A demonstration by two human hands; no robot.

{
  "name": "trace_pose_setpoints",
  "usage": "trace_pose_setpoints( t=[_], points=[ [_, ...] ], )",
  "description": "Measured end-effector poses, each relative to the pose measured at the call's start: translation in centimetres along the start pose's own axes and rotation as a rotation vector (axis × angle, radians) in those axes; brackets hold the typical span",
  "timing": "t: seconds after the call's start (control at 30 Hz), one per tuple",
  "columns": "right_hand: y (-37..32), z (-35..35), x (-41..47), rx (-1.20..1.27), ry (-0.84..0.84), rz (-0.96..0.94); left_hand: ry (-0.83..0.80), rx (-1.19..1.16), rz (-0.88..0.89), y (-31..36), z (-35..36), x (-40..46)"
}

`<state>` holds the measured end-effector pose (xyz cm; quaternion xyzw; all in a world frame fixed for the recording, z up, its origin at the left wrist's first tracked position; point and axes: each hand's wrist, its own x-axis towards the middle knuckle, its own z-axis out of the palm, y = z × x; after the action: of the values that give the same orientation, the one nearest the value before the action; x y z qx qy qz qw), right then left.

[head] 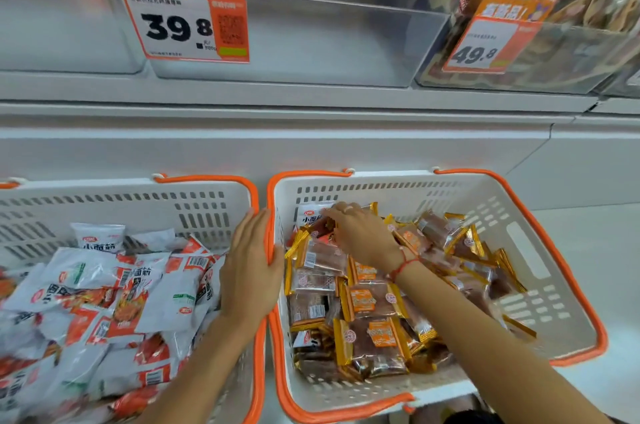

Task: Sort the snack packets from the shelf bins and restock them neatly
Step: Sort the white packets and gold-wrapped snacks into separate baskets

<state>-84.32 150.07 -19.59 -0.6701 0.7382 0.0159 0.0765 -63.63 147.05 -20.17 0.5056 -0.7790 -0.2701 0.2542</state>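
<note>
Two white baskets with orange rims stand side by side. The left basket (207,205) holds several white-and-orange snack packets (104,285). The right basket (519,250) holds several gold-edged brown snack packets (367,302) and one stray white packet (311,214) at its far left corner. My left hand (249,267) lies with straight fingers on the rims between the two baskets, thumb over the right basket's rim. My right hand (360,233) reaches into the right basket and its fingertips touch the stray white packet; whether they pinch it is unclear.
Above the baskets runs a grey shelf ledge (311,118). A clear bin (311,42) with a 39.8 price tag (183,23) looks empty. To its right a clear bin (554,25) of brown packets carries a 49.8 tag (485,45).
</note>
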Motion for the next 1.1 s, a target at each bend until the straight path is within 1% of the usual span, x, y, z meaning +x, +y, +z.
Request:
trace_pose_setpoints(
  t=[0.1,0.17,0.27,0.33,0.47,0.53,0.6,0.67,0.73,0.77,0.8,0.83,0.87,0.9,0.97,1.03,1.1],
  points=[
    [-2.1,2.5,3.6,-0.017,0.026,0.017,0.006,0.008,0.0,-0.1,0.1,0.1],
    [-2.7,4.1,4.4,-0.024,0.118,0.075,0.013,0.02,-0.003,-0.1,0.1,0.1],
    [-1.7,5.7,3.8,-0.063,0.204,0.095,0.043,0.016,0.011,-0.1,0.2,0.2],
    [-0.6,5.2,3.0,-0.025,0.253,0.073,0.054,0.013,0.038,-0.1,0.3,0.2],
    [-0.3,0.7,0.7,0.222,0.339,-0.048,0.082,0.071,0.125,0.0,0.1,0.3],
    [-1.1,-2.0,-1.2,0.369,0.322,-0.119,0.033,0.105,0.191,0.3,-0.2,0.2],
    [-2.0,-4.5,-3.0,0.503,0.324,-0.156,-0.008,0.023,0.2,1.2,-0.8,0.0],
    [-3.2,-6.7,-4.5,0.712,0.335,-0.159,-0.007,-0.099,0.169,2.3,-1.8,-0.4],
    [-4.1,-8.0,-5.8,0.904,0.377,-0.129,0.017,-0.098,0.19,2.8,-2.7,-0.6],
    [-4.4,-8.1,-6.4,0.947,0.407,-0.092,0.052,-0.109,0.18,2.7,-3.1,-0.7],
    [-4.5,-7.6,-6.8,0.912,0.445,-0.037,0.104,-0.148,0.137,2.4,-3.4,-0.7],
    [-4.5,-7.1,-7.0,0.816,0.474,0.02,0.165,-0.209,0.068,2.1,-3.7,-0.8],
    [-4.4,-6.1,-6.9,0.702,0.474,0.059,0.221,-0.271,-0.011,1.8,-3.9,-0.9],
    [-4.5,-5.0,-6.7,0.617,0.424,0.059,0.257,-0.321,-0.087,1.5,-4.0,-1.0],
    [-5.2,-2.1,-5.9,0.459,0.19,-0.042,0.291,-0.407,-0.189,1.0,-4.1,-1.5],
    [-6.2,1.8,-5.0,0.162,-0.029,-0.153,0.306,-0.517,-0.23,0.6,-4.1,-1.9],
    [-6.6,5.8,-4.2,-0.055,-0.185,-0.155,0.312,-0.591,-0.261,0.0,-4.1,-2.2]
  ],
)
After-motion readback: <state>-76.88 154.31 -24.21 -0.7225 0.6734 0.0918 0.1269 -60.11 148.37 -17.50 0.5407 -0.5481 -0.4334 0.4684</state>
